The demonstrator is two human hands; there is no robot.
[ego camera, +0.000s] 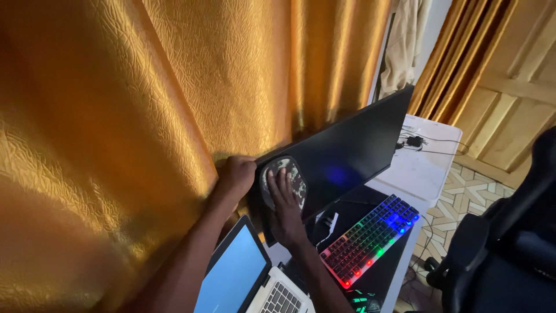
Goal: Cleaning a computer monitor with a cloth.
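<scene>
Dark monitor (347,148) slanting from centre up toward upper right, left hand (236,175) gripping its left edge, right hand (285,203) pressing a camouflage cloth (284,181) flat on the screen, fingers spread, glowing keyboard (370,239) lying on the counter (423,168) below.

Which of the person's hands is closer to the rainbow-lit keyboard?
Right. The right hand, pressing a camouflage cloth on the black monitor screen, is nearer the rainbow-lit keyboard; the left hand grips the monitor's far edge.
</scene>
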